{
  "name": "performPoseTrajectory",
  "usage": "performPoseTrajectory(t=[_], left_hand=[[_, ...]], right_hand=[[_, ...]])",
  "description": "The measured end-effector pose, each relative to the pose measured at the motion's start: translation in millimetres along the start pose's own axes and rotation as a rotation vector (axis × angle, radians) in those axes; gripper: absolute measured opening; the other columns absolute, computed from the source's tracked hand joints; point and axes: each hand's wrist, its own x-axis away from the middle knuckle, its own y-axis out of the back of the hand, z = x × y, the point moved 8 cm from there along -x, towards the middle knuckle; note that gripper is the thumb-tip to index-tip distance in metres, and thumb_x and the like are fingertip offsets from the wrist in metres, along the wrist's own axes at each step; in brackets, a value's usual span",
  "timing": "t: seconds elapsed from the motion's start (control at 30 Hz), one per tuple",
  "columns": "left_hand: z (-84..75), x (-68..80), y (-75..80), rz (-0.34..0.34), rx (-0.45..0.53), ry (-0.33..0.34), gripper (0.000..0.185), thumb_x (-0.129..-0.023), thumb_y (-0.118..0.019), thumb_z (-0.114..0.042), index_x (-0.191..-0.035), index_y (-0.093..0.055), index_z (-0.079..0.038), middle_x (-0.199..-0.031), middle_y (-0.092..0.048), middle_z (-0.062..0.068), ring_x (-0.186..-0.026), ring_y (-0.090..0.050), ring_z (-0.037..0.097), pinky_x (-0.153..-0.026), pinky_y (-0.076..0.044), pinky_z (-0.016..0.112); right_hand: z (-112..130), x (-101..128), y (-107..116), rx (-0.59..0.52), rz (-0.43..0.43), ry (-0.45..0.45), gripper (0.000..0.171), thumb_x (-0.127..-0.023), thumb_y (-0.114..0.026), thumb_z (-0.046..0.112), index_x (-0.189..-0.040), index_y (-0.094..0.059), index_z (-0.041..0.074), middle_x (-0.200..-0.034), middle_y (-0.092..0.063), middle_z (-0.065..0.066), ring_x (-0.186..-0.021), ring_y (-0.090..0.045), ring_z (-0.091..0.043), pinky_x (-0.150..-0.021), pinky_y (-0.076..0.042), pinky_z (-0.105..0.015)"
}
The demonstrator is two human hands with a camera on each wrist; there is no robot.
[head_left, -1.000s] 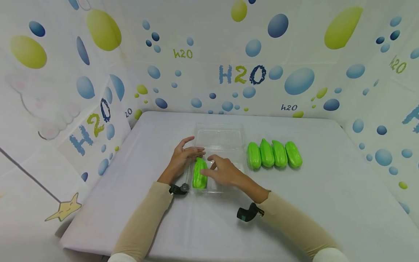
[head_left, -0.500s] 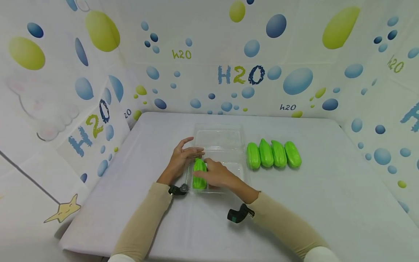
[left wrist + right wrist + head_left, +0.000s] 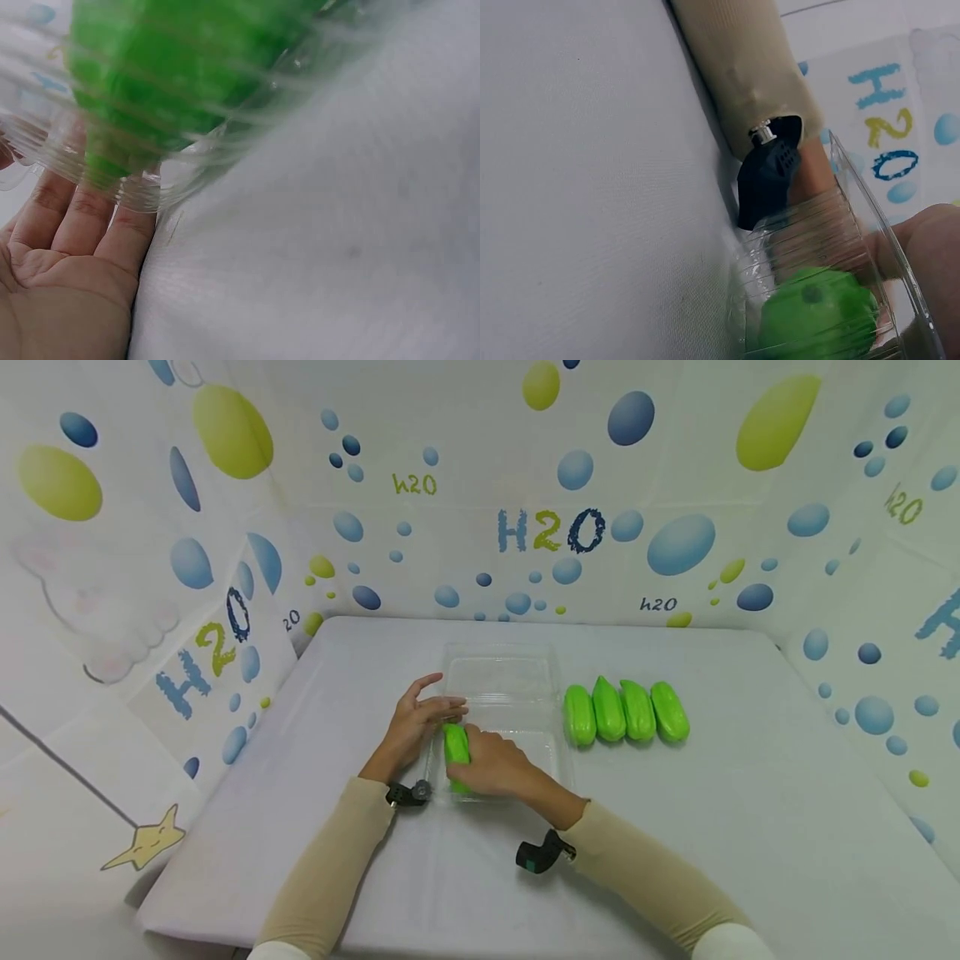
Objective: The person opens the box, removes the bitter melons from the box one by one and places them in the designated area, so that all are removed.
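Clear tray [image 3: 517, 689], table centre: one gourd [image 3: 455, 745] at its left end, right hand [image 3: 491, 764] curled over it. Left hand [image 3: 415, 720], fingers straight, against tray's left wall. Four gourds [image 3: 625, 713] lie right of tray.

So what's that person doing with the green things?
A person is working at a clear plastic box on a white table. Their right hand rests on one green vegetable that lies inside the box at its left side. Their left hand presses flat against the box's left wall. Four more green vegetables lie in a row on the table to the right of the box.
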Motion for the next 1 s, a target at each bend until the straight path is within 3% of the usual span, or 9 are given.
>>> performPoseTrajectory(t=[0.27, 0.63, 0.83, 1.0], left_hand=[[4.4, 1.6, -3.3, 0.018, 0.020, 0.009, 0.057, -0.095, -0.052, -0.004, -0.144, -0.023, -0.010, -0.119, -0.061, 0.024, -0.110, -0.058, 0.040, -0.097, -0.044, 0.050], [6.0, 1.4, -0.8, 0.011, 0.053, 0.007, 0.057, -0.095, -0.053, -0.002, -0.143, -0.024, -0.010, -0.119, -0.060, 0.026, -0.109, -0.058, 0.040, -0.098, -0.044, 0.047], [3.4, 1.9, -2.8, 0.016, 0.079, 0.018, 0.057, -0.095, -0.052, -0.003, -0.144, -0.023, -0.010, -0.121, -0.058, 0.028, -0.112, -0.055, 0.043, -0.099, -0.041, 0.050], [-0.4, 1.4, -1.8, 0.002, 0.063, 0.021, 0.057, -0.095, -0.052, -0.003, -0.144, -0.023, -0.010, -0.119, -0.060, 0.026, -0.112, -0.056, 0.042, -0.099, -0.042, 0.050]], right_hand=[[-5, 5, 3, -0.065, -0.026, -0.014, 0.023, -0.082, -0.054, 0.030, -0.100, -0.051, 0.017, -0.070, -0.051, 0.000, -0.057, -0.048, -0.016, -0.052, -0.038, -0.029], [-11, 10, 12, -0.087, -0.040, -0.072, 0.039, -0.084, -0.049, 0.031, -0.121, -0.051, 0.018, -0.082, -0.055, -0.001, -0.068, -0.051, -0.020, -0.056, -0.040, -0.033], [-12, 13, 20, -0.113, -0.090, -0.024, 0.026, -0.084, -0.042, 0.024, -0.107, -0.053, 0.020, -0.077, -0.053, -0.001, -0.064, -0.049, -0.019, -0.056, -0.039, -0.032], [-15, 16, 28, -0.153, -0.152, 0.000, 0.038, -0.084, -0.039, 0.024, -0.119, -0.054, 0.021, -0.080, -0.055, 0.000, -0.067, -0.050, -0.018, -0.060, -0.041, -0.033]])
